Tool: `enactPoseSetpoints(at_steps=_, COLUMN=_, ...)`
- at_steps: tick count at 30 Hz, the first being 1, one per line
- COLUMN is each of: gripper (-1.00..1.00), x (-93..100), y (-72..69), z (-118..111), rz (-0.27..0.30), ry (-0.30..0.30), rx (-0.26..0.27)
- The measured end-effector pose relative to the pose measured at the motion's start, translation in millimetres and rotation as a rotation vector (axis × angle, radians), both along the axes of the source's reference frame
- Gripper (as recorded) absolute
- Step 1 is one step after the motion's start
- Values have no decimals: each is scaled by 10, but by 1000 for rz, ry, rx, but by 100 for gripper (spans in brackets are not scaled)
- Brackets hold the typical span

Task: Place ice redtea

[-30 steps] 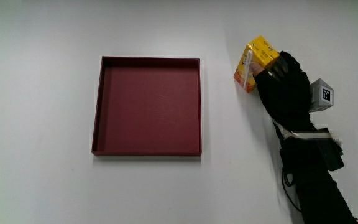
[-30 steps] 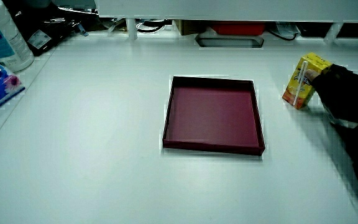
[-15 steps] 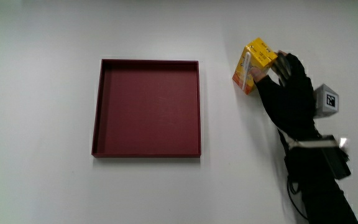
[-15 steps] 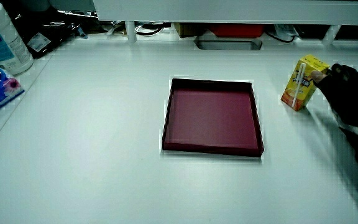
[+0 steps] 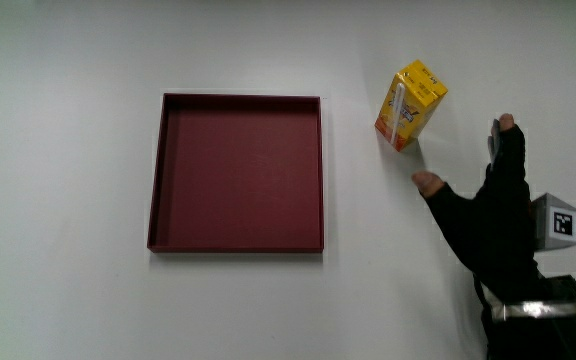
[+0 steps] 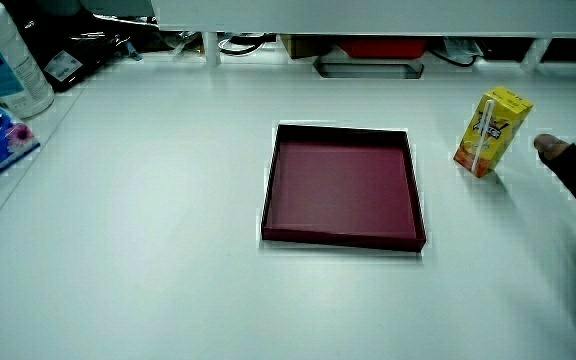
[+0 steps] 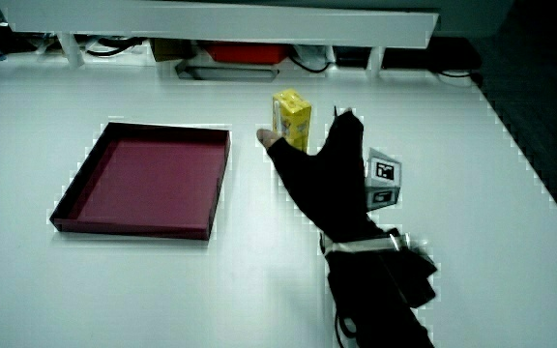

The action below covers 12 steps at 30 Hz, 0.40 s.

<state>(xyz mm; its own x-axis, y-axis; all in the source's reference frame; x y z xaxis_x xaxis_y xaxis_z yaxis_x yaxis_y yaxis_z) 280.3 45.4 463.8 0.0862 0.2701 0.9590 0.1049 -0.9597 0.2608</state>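
I judge placement done: the yellow iced-tea carton point(image 5: 409, 104) stands upright on the table beside the dark red tray point(image 5: 236, 172). My hand point(image 5: 493, 222), fingers spread and empty, hovers near the carton, nearer me.

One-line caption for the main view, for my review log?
Yellow drink carton stands upright on the table beside the empty red tray; open hand nearby, holding nothing.
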Motion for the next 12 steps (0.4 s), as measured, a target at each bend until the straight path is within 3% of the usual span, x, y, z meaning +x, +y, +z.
enactPoseSetpoints(at_steps=4, gripper=-100, x=-39, y=130, z=-193, rz=-49, ry=52, rx=17)
enactPoseSetpoints(at_steps=12, gripper=-100, x=-47, y=293, z=-231, rz=-119, ry=94, rx=38)
